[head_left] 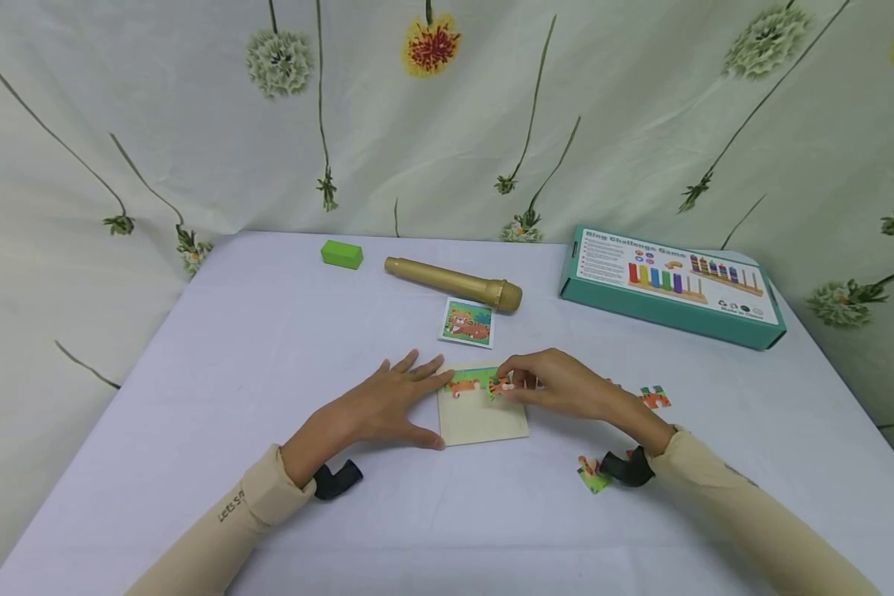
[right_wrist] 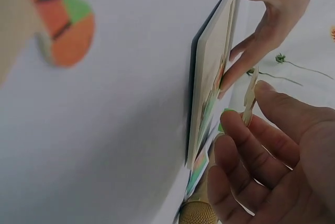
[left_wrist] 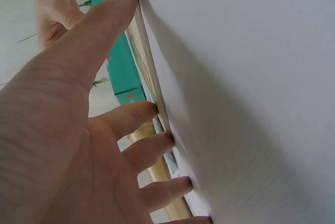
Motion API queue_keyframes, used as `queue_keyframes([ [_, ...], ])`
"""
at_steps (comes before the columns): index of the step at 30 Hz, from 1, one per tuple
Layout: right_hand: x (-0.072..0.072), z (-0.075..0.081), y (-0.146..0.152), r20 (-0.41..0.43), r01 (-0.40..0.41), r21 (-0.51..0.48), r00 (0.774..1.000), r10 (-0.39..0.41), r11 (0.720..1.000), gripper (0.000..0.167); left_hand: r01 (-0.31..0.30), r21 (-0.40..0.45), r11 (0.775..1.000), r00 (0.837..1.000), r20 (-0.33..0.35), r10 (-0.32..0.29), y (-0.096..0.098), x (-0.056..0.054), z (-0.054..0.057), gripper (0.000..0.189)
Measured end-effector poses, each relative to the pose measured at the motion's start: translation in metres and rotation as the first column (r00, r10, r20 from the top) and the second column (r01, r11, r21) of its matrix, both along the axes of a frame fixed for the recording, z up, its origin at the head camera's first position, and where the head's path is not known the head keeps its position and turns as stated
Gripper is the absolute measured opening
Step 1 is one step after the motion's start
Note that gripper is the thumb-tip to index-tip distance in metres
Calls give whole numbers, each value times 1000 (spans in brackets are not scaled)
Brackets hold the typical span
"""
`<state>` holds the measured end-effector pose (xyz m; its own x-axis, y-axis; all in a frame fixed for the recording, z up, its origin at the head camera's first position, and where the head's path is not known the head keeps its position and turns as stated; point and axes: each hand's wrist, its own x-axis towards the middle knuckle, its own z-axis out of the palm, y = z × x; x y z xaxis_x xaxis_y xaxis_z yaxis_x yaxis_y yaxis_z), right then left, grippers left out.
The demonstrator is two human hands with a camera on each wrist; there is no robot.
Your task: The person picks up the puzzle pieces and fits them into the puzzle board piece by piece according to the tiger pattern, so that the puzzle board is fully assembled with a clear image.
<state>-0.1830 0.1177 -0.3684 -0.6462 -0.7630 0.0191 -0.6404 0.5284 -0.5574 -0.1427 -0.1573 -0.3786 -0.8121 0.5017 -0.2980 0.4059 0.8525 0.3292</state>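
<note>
A square wooden puzzle board [head_left: 483, 424] lies on the table, with tiger-picture pieces [head_left: 463, 385] set along its far side. My left hand [head_left: 391, 406] lies with fingers spread at the board's left side, thumb and index fingertips at its edge. Over the board's far right part, my right hand [head_left: 562, 382] pinches a puzzle piece [right_wrist: 250, 98] between thumb and index finger. The right wrist view shows this piece edge-on, raised off the board. In the head view its tiger-face side [head_left: 500, 386] shows.
Loose puzzle pieces [head_left: 655, 397] lie right of the board, more [head_left: 593, 474] near the right wrist. Beyond the board are a tiger picture card [head_left: 467, 323], a gold toy microphone [head_left: 447, 279], a green block [head_left: 342, 254] and a teal game box [head_left: 674, 285].
</note>
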Motion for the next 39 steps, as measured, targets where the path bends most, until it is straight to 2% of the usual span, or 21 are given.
queue_keyframes([
  [13,3,-2,-32,-24,-17,57,1000,18,998,25,7,-7,1000,1000,-12,-7,-1,0,1,97],
  [29,6,-3,-54,-52,-7,128,999,14,992,26,13,-6,1000,1000,-24,-13,-2,0,0,97],
  [39,5,-8,-60,-34,-12,104,999,16,994,26,5,-5,1000,1000,-24,-5,-2,0,-1,97],
])
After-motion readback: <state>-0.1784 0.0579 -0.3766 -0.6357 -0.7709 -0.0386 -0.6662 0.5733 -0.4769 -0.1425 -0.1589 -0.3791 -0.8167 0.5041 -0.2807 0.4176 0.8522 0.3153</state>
